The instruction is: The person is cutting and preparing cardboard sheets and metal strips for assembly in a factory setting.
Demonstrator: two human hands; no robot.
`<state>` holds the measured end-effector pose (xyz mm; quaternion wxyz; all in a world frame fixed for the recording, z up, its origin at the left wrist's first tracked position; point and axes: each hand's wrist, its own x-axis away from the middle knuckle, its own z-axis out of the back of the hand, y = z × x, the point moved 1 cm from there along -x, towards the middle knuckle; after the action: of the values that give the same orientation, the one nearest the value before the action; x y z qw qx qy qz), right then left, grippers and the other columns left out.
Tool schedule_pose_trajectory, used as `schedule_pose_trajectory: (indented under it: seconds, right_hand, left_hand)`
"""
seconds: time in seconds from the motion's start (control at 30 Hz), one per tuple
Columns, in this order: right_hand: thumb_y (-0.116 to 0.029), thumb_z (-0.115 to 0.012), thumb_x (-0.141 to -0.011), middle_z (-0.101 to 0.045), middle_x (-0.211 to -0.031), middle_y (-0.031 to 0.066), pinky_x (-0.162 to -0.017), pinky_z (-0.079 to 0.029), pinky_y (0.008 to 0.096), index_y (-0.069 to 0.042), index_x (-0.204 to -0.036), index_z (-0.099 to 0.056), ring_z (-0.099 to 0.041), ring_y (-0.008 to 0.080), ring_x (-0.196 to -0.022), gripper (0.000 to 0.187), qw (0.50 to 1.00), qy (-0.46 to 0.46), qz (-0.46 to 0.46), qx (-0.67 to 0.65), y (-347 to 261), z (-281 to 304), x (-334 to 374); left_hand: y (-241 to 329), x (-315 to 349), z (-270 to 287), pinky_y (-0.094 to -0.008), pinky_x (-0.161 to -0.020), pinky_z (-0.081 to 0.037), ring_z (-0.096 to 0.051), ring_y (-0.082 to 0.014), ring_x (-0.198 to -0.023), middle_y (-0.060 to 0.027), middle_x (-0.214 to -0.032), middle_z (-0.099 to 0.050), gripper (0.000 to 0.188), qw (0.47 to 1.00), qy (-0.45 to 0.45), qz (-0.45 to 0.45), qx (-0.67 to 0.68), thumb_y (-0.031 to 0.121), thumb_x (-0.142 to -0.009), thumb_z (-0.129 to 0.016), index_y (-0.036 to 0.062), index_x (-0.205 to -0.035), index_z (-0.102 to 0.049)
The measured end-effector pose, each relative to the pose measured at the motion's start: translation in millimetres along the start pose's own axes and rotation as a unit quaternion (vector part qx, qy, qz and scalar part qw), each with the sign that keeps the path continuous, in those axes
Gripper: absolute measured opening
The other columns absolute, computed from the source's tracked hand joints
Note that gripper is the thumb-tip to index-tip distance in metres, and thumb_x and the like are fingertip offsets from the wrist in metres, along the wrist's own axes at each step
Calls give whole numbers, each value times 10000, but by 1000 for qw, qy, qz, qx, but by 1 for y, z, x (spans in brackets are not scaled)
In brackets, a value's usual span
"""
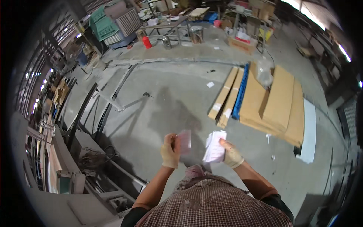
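Note:
In front of my checkered apron, both hands are raised over the grey floor, in light gloves that leave the fingertips bare. My left hand [171, 150] pinches a thin pinkish slip of paper [185, 142], somewhat blurred, between thumb and fingers. A hand's width away, my right hand [230, 153] grips a stack of white paper slips [214, 146] with pinkish print. The thumb presses on top of that stack, and its fingers are mostly hidden beneath. The single slip and the stack are apart.
Flat cardboard pieces [278, 102] lie on the floor to the right, beside long narrow cartons [226, 94] and a blue strip [241, 90]. Metal frame parts [79, 109] stand at the left. A red bottle [146, 42] and a metal flask [166, 42] stand farther off near a table [166, 23].

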<state>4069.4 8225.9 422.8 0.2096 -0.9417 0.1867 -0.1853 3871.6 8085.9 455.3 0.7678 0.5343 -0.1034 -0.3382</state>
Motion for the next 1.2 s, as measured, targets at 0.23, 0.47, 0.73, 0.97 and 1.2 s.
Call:
schedule_pose_trajectory:
  seconds: [0.23, 0.47, 0.73, 0.97, 1.2]
  right_hand:
    - [-174, -489, -947, -565, -1206, 85, -955, -440, 343, -2, -1265, -495, -554, 194, -1090, 362, 983, -37, 8, 178, -77, 6, -273]
    - [-88, -453, -955, -373, -1347, 88, -1034, -324, 308, -47, -1450, -210, -393, 175, -1212, 553, 937, 59, 163, 303, -202, 11, -439]
    - [-141, -397, -983, -342, -1421, 138, -1047, -335, 353, 7, -1440, -243, -371, 236, -1282, 504, 919, -47, 78, 383, -341, 33, -717]
    - [-190, -483, -974, -474, -1317, 151, -1015, -392, 357, -7, -1418, -292, -463, 214, -1229, 516, 897, -183, 5, 402, -453, -37, -972]
    - [-188, -703, -823, -477, -1279, 180, -927, -458, 348, -22, -1422, -295, -522, 269, -1148, 743, 797, -188, -51, 571, -580, 17, -1272]
  left_hand:
    - [-70, -213, -110, -301, -867, -450, -556, -120, -932, -81, -1004, -635, 363, 980, -54, 60, 182, 313, -979, -487, -18, -1095, -585]
    - [-68, -422, -224, -304, -947, -407, -496, -161, -1085, -108, -1171, -542, 488, 909, -209, 189, 307, 383, -937, -545, 5, -1233, -456]
    - [-158, -716, -323, -313, -882, -469, -553, -165, -1050, -80, -1162, -578, 494, 911, -73, 239, 328, 282, -865, -674, 33, -1245, -481]
    - [-168, -941, -291, -412, -908, -480, -567, -209, -1084, -68, -1194, -573, 503, 746, -102, 269, 601, 389, -901, -601, 98, -1290, -468]
    - [-255, -1137, -324, -351, -813, -535, -587, -260, -1036, -110, -1192, -565, 446, 654, -159, 222, 705, 275, -801, -738, 130, -1179, -552]
